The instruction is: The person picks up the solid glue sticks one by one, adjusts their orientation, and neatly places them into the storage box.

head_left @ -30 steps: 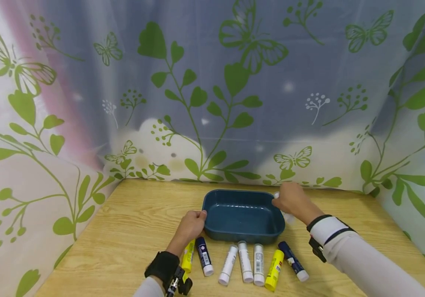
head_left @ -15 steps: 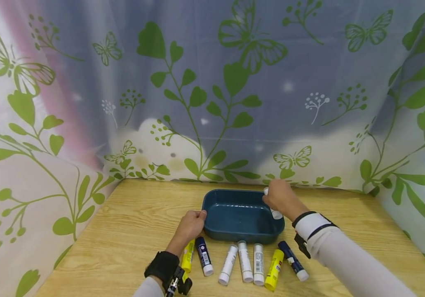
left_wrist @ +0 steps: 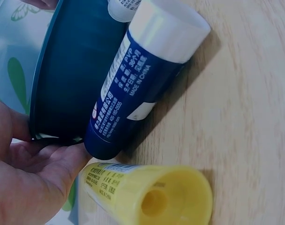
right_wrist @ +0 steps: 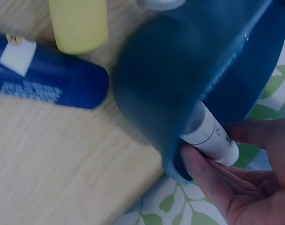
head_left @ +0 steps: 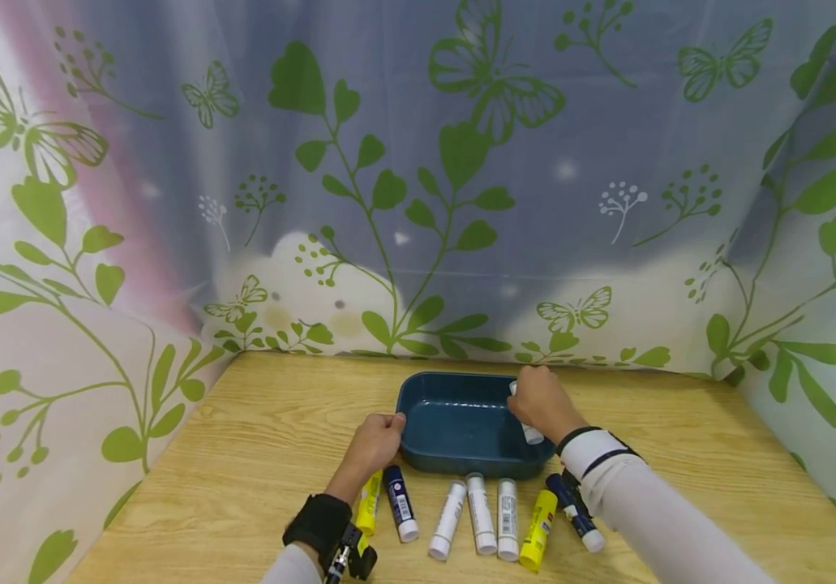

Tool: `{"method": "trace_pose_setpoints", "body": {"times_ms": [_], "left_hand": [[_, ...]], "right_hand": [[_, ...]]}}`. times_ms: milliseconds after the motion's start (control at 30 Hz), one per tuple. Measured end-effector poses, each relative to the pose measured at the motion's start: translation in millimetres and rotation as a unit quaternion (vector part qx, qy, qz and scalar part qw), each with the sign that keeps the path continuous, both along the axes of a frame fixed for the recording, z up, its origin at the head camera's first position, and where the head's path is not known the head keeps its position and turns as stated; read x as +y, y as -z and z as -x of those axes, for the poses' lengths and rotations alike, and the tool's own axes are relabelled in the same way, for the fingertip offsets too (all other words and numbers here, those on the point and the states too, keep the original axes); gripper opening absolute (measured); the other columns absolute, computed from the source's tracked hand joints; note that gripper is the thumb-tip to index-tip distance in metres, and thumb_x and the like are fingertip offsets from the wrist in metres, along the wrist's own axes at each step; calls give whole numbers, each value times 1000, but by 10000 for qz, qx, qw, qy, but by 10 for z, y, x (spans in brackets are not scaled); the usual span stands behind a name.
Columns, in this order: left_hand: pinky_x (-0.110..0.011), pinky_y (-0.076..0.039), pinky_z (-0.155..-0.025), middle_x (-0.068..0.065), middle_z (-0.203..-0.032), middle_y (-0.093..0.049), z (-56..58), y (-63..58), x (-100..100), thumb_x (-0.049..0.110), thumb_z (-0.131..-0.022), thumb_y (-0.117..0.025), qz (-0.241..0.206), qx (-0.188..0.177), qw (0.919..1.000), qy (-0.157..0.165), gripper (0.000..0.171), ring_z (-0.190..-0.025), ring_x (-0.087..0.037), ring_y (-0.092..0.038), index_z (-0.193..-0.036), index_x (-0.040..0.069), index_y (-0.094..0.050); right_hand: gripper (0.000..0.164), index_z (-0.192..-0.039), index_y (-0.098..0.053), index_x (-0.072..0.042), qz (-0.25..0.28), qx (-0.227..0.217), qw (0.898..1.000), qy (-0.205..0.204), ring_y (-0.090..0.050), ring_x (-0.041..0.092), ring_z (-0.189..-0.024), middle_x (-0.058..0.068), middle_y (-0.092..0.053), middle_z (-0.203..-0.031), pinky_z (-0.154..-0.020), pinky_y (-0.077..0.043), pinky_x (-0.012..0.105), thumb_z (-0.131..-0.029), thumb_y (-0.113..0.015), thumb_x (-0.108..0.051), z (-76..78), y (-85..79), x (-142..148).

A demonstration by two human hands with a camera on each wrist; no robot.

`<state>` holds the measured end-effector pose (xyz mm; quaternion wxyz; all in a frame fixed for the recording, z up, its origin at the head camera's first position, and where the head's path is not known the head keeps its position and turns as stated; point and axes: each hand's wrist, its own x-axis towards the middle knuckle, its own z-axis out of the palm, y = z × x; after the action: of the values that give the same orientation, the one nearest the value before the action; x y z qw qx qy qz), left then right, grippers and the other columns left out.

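My left hand [head_left: 374, 442] grips the left rim of a dark teal plastic basin [head_left: 472, 465], its fingers curled at the edge in the left wrist view. At the basin's right end my right hand [head_left: 545, 404] holds a white glue stick [right_wrist: 213, 137] between thumb and fingers. That stick is tilted, inside the rim, and the hand hides part of it in the head view. Close to the left hand lie a navy glue stick [left_wrist: 133, 89] with a white cap and a yellow glue stick [left_wrist: 180, 192].
In front of the basin, white glue sticks [head_left: 481, 515] lie in a loose row. To their right are another yellow glue stick [head_left: 538, 531] and another navy glue stick [head_left: 571, 507]. A printed curtain [head_left: 425, 243] hangs behind the wooden table [head_left: 272, 422].
My right hand has carried the white glue stick leftward, from beside the basin's right rim to inside it. My left hand has stayed at the left rim.
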<state>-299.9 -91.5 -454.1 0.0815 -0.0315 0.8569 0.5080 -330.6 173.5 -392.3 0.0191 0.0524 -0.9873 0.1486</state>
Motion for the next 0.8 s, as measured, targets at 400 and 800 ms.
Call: {"method": "trace_pose_setpoints", "body": {"times_ms": [400, 800], "left_hand": [[-29, -37, -61, -2, -71, -44, 4, -9, -8, 31, -111, -39, 1, 23, 10000, 24, 40, -65, -18, -49, -102, 3, -66], [-29, -37, -62, -2, -72, -45, 3, -5, -9, 31, -111, -39, -23, -17, 10000, 37, 40, -67, -19, -51, -106, 1, -66]], "right_hand": [[20, -87, -65, 11, -107, 240, 9996, 39, -66, 27, -72, 17, -64, -78, -64, -57, 38, -86, -70, -7, 11, 249, -50], [14, -84, -66, 8, 80, -99, 9998, 143, -59, 22, -65, 13, -61, -76, -59, -49, 33, -89, -67, -5, -39, 295, -30]]}}
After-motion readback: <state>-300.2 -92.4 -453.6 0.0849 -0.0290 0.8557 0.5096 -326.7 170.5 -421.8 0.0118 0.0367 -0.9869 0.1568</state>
